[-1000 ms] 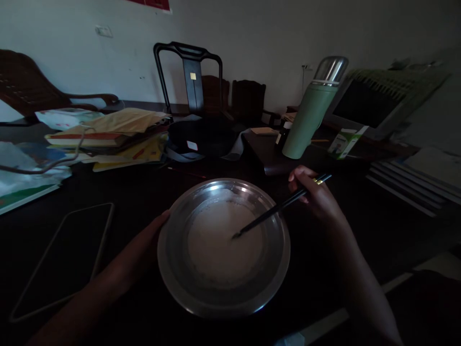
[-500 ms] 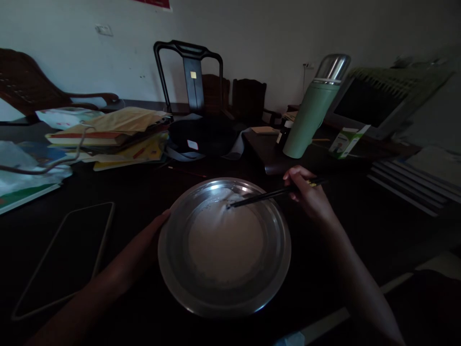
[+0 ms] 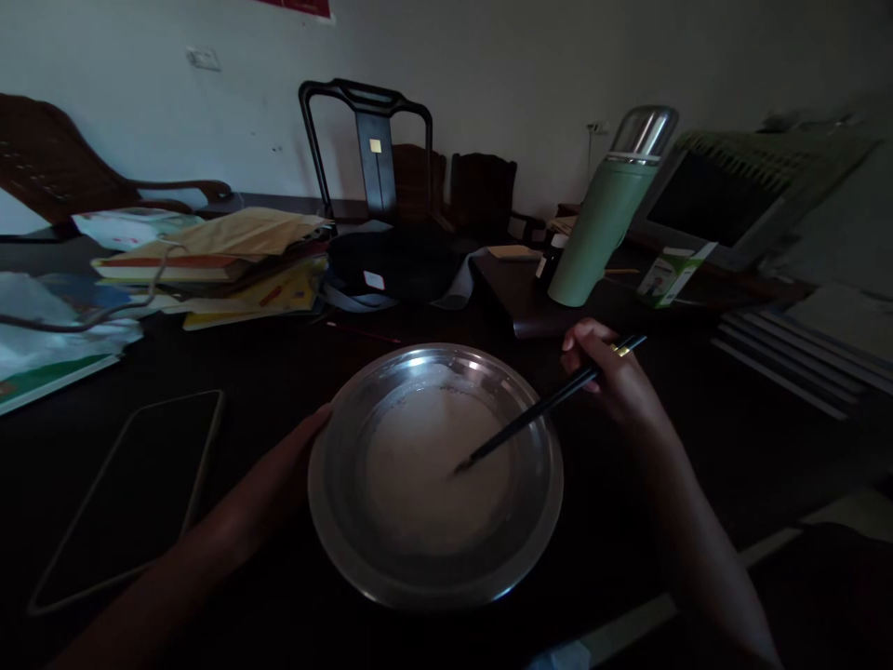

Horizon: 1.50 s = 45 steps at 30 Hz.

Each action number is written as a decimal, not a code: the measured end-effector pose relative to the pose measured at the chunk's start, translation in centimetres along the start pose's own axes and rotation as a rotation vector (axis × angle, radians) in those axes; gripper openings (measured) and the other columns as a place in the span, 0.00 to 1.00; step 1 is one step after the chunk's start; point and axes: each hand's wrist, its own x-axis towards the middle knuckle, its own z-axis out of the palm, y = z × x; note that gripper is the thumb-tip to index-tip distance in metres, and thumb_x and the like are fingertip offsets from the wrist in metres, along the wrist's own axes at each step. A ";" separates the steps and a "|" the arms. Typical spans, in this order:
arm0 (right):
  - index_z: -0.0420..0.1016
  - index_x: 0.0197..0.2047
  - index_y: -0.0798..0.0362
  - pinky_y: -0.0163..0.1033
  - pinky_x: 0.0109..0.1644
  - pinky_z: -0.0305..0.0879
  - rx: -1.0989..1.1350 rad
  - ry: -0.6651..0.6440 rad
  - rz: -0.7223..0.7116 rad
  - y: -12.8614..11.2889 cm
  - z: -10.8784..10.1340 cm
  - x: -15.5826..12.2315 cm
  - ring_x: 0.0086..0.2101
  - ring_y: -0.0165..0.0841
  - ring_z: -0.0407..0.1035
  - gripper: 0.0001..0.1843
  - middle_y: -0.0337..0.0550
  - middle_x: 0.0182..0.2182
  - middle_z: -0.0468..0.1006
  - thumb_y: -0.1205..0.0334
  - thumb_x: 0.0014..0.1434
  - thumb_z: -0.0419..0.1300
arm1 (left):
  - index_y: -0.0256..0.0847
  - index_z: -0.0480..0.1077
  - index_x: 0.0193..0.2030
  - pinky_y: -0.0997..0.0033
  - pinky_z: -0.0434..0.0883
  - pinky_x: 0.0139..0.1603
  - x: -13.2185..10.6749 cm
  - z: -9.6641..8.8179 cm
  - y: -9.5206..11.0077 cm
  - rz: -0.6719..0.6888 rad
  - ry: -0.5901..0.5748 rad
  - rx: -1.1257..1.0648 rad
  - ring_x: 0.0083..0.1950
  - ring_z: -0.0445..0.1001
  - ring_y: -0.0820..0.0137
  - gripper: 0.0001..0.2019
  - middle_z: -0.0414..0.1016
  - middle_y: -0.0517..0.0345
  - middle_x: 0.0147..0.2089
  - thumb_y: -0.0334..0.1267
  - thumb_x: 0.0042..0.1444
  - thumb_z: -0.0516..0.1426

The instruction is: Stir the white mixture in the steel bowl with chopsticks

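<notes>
A round stainless steel bowl [image 3: 327, 521] stands on the dark table, with a pale, whitish liquid [image 3: 425, 493] inside. At its left rim, my left hand [image 3: 307, 439] steadies the bowl; most of its fingers are hidden behind the rim. My right hand [image 3: 604, 363], up and to the right of the bowl, is closed around black chopsticks [image 3: 537, 409] with gold bands near the top. They slant down over the right rim, held together, and their tips dip into the liquid near the middle.
A phone [image 3: 132, 493] lies left of my left arm. Behind it are piled books and papers [image 3: 230, 251], with a black bag [image 3: 397, 265] beyond the bowl. A green thermos [image 3: 604, 223], a small box [image 3: 673, 274] and stacked books [image 3: 788, 363] stand to the right.
The chopstick tips have moved from the far side of the liquid toward its middle, nearer me. My right hand has shifted slightly right, and the chopsticks slant more steeply. My left hand stays put.
</notes>
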 end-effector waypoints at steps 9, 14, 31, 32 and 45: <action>0.71 0.27 0.53 0.30 0.22 0.56 -0.130 -0.294 0.007 1.0 1.8 -0.6 0.19 0.24 0.60 0.18 0.35 0.19 0.65 0.46 0.57 0.57 | 0.47 0.73 0.33 0.79 0.73 0.28 -0.3 0.2 0.2 0.042 -0.053 -0.020 0.29 0.76 0.73 0.16 0.79 0.70 0.28 0.52 0.40 0.65; 0.72 0.26 0.55 0.29 0.18 0.48 -0.046 -0.471 0.075 0.1 0.3 -1.0 0.18 0.22 0.56 0.21 0.36 0.21 0.66 0.45 0.56 0.57 | 0.50 0.73 0.36 0.82 0.72 0.30 0.3 -0.2 -0.1 0.005 -0.039 -0.035 0.33 0.77 0.76 0.15 0.80 0.74 0.32 0.52 0.42 0.64; 0.72 0.28 0.54 0.28 0.17 0.53 -0.064 -0.395 0.016 0.3 2.5 -1.7 0.17 0.22 0.59 0.20 0.35 0.20 0.66 0.45 0.57 0.56 | 0.48 0.62 0.58 0.77 0.74 0.31 0.6 -0.1 -0.1 -0.023 -0.013 -0.004 0.31 0.77 0.72 0.35 0.80 0.69 0.31 0.54 0.43 0.63; 0.71 0.28 0.54 0.28 0.16 0.51 -0.050 -0.390 0.025 0.1 2.3 -1.7 0.16 0.21 0.58 0.20 0.34 0.20 0.66 0.45 0.57 0.56 | 0.47 0.63 0.58 0.78 0.74 0.31 0.5 -0.1 -0.1 -0.019 -0.005 0.002 0.31 0.77 0.72 0.34 0.80 0.68 0.31 0.54 0.44 0.62; 0.68 0.26 0.54 0.29 0.20 0.57 -0.098 -0.213 -0.045 0.6 3.4 -1.6 0.17 0.23 0.61 0.20 0.34 0.18 0.67 0.46 0.57 0.56 | 0.48 0.59 0.62 0.78 0.73 0.34 -1.2 0.9 0.5 0.008 -0.008 0.092 0.67 0.53 0.62 0.37 0.67 0.65 0.60 0.56 0.45 0.60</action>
